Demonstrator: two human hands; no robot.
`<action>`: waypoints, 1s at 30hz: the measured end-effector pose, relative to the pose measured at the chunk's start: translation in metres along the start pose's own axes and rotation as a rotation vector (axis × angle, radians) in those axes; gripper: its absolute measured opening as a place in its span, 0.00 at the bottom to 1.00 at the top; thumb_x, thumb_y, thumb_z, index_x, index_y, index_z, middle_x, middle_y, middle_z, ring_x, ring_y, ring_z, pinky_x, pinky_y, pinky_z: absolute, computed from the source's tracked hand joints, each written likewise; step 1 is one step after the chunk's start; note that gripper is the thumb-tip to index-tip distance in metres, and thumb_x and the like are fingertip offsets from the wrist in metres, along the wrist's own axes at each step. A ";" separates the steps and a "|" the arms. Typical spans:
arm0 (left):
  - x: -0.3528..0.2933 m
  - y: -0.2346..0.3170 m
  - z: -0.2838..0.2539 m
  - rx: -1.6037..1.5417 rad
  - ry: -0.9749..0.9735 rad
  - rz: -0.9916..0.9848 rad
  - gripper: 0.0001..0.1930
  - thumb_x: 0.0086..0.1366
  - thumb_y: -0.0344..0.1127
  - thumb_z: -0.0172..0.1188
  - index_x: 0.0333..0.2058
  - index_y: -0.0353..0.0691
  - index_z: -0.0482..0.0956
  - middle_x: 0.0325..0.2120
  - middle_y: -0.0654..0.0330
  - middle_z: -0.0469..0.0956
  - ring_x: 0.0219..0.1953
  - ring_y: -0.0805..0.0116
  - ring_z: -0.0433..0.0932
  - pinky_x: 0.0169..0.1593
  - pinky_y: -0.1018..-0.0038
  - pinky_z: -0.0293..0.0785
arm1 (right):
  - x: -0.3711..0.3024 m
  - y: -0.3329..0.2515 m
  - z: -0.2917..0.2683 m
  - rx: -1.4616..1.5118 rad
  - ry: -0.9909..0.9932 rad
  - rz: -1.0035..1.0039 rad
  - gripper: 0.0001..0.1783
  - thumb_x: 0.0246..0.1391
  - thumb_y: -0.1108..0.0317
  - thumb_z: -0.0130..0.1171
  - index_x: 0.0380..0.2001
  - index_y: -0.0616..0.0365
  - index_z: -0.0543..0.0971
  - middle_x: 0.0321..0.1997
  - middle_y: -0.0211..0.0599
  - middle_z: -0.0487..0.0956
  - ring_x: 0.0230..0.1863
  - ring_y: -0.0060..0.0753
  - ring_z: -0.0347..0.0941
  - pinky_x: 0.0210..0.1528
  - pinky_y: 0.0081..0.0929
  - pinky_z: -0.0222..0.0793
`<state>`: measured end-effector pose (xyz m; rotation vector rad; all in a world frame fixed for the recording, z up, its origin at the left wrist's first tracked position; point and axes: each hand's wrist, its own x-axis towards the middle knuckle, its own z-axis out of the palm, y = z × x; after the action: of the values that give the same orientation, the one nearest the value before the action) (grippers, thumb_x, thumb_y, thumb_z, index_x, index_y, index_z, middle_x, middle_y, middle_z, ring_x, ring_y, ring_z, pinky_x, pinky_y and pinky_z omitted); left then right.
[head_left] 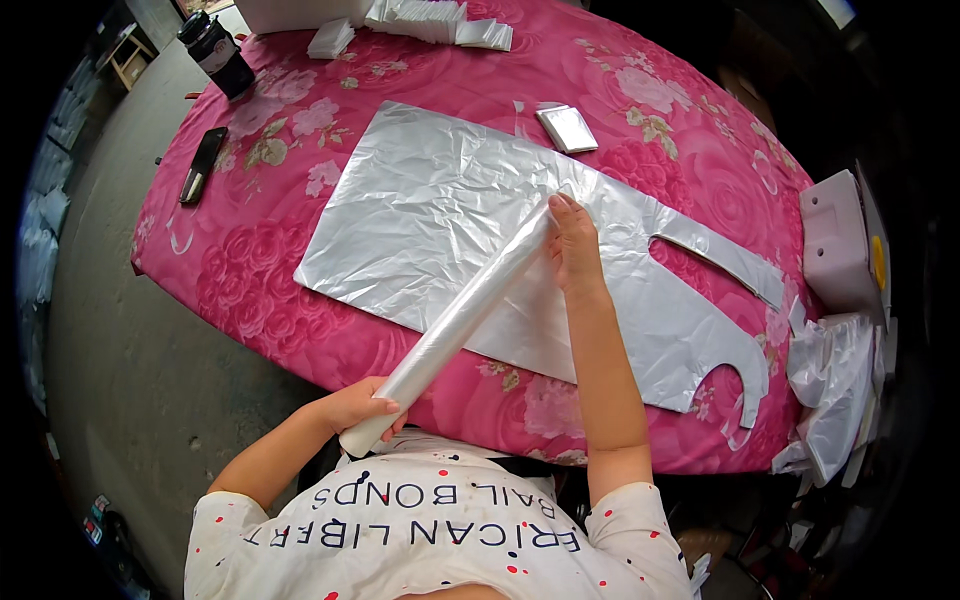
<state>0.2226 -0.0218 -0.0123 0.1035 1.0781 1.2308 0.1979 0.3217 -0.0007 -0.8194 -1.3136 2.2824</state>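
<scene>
A long roll of clear plastic film runs diagonally from my lap up over the table. My left hand grips its near end. My right hand holds its far end above a flat, silvery plastic apron sheet spread on the pink floral tablecloth. The apron's neck straps lie to the right.
A small folded silvery packet lies beyond the sheet. Stacks of folded white packets sit at the far edge. A dark jar and a black phone are at the left. A pink box and loose plastic are at the right.
</scene>
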 end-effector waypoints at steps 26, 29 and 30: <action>-0.052 -0.042 -0.036 -0.254 -0.132 -0.181 0.35 0.46 0.44 0.68 0.49 0.29 0.67 0.27 0.58 0.75 0.29 0.71 0.75 0.34 0.76 0.73 | 0.076 -0.050 -0.092 -0.888 -0.124 -0.169 0.08 0.52 0.68 0.57 0.28 0.63 0.77 0.18 0.23 0.71 0.18 0.14 0.62 0.21 0.16 0.58; -0.076 -0.052 -0.054 -0.121 -0.122 -0.273 0.31 0.51 0.36 0.66 0.52 0.30 0.65 0.34 0.58 0.75 0.38 0.71 0.75 0.42 0.74 0.73 | 0.085 -0.080 -0.123 -0.995 0.026 -0.202 0.08 0.53 0.68 0.56 0.28 0.63 0.77 0.17 0.23 0.70 0.18 0.14 0.62 0.20 0.16 0.57; -0.082 -0.048 -0.056 -0.093 -0.138 -0.286 0.30 0.51 0.36 0.66 0.52 0.31 0.65 0.35 0.59 0.75 0.39 0.72 0.75 0.43 0.74 0.73 | 0.091 -0.084 -0.134 -0.964 0.026 -0.216 0.08 0.53 0.68 0.56 0.28 0.63 0.77 0.17 0.23 0.70 0.18 0.14 0.62 0.21 0.15 0.57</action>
<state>0.2219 -0.1321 -0.0212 -0.0362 0.8808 0.9987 0.2200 0.5029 -0.0071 -0.8952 -2.3788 1.3870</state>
